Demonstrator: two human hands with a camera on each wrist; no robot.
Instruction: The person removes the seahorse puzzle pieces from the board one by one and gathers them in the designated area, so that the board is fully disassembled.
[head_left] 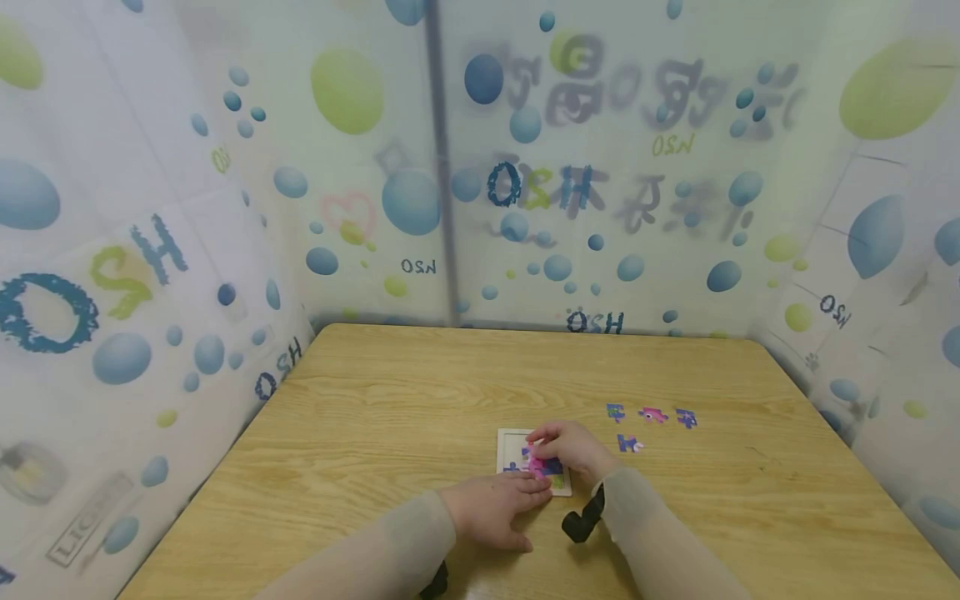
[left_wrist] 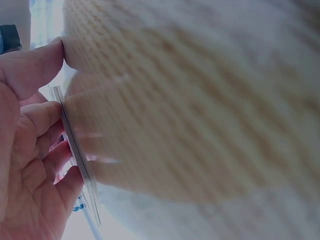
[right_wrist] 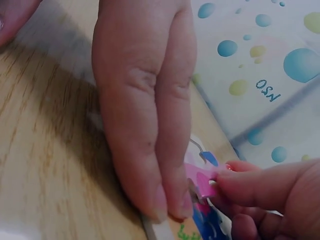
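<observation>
A small square puzzle board (head_left: 501, 450) with a pale rim lies on the table, partly filled with purple, blue and pink pieces. My right hand (head_left: 576, 450) reaches over its far right part. In the right wrist view, thumb and fingers pinch a pink puzzle piece (right_wrist: 204, 180) low over the board. My left hand (head_left: 497, 510) lies at the near edge, its fingers (right_wrist: 145, 140) nearly straight and resting on the rim. From the left wrist view, the fingertips meet the board's side (left_wrist: 75, 145), while the thumb is spread apart, toward the table. Both hands cover parts of the puzzle.
Several loose puzzle pieces lie right of the board: a blue-green one (head_left: 615, 412), a pink one with an eye (head_left: 653, 415), a purple one (head_left: 686, 418) and a purple-white one (head_left: 630, 444). Patterned curtains (head_left: 375, 292) enclose the wooden table (head_left: 360, 400).
</observation>
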